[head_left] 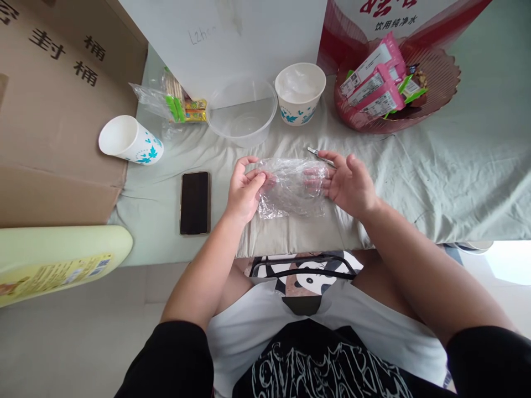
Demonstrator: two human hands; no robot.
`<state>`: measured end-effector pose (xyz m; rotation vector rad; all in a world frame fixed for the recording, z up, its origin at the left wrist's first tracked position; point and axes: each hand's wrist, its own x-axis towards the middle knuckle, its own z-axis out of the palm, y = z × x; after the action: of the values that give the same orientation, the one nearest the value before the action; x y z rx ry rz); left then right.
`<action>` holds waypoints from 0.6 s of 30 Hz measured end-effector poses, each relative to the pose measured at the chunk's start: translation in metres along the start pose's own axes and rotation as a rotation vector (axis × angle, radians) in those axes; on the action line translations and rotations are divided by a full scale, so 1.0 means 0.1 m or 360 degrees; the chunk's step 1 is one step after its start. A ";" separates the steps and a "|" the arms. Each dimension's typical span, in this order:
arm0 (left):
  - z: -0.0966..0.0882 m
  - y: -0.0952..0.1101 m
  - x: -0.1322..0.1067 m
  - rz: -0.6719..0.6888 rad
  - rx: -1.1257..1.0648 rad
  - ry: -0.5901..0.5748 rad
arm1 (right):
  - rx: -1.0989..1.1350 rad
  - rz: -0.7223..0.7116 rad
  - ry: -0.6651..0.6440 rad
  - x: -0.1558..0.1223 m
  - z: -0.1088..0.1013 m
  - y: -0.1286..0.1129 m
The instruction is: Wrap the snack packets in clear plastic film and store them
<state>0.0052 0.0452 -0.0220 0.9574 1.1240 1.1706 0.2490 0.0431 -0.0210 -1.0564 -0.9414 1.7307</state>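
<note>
A crinkled sheet of clear plastic film [290, 190], possibly a bag, spreads between my hands just above the cloth. My left hand [244, 190] pinches its left edge between thumb and fingers. At the right edge, my right hand [348, 185] is palm up with its fingers apart; some fingertips show through the film, behind or inside it. A thin metal tool [313, 151], partly hidden by the right fingers, lies beyond that hand. Past the film stand a clear round plastic bowl [243, 132] and a white paper cup with blue leaves [301, 94].
A paper cup [130, 141] lies on its side at the left, near a phone [194, 203] and snack packets [182, 105]. A pinkish bowl [440, 83] holds pink packets. Cardboard [62, 138] and a yellow-green bottle [62, 260] border the left; a white box [232, 38] stands behind.
</note>
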 end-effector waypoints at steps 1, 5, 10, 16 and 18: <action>0.00 -0.01 0.00 0.0001 0.0007 0.0007 | 0.0018 0.0016 -0.0065 -0.02 0.03 0.00; -0.05 -0.05 0.02 0.0023 0.0108 0.0098 | -0.0186 0.0070 -0.0224 -0.05 0.12 0.01; -0.10 -0.03 0.04 -0.0124 -0.0063 0.0006 | -0.0455 0.0028 -0.0130 -0.02 0.13 0.03; 0.00 0.05 -0.04 -0.0462 -0.0026 -0.0474 | -0.0194 0.0006 0.0029 -0.03 0.13 0.02; 0.04 0.05 -0.05 -0.0457 0.0001 -0.0402 | -0.0118 0.0064 -0.0025 -0.04 0.13 0.02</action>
<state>0.0078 0.0410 -0.0156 0.8829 1.0180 0.7940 0.2376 0.0369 -0.0170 -1.1181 -1.0070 1.7511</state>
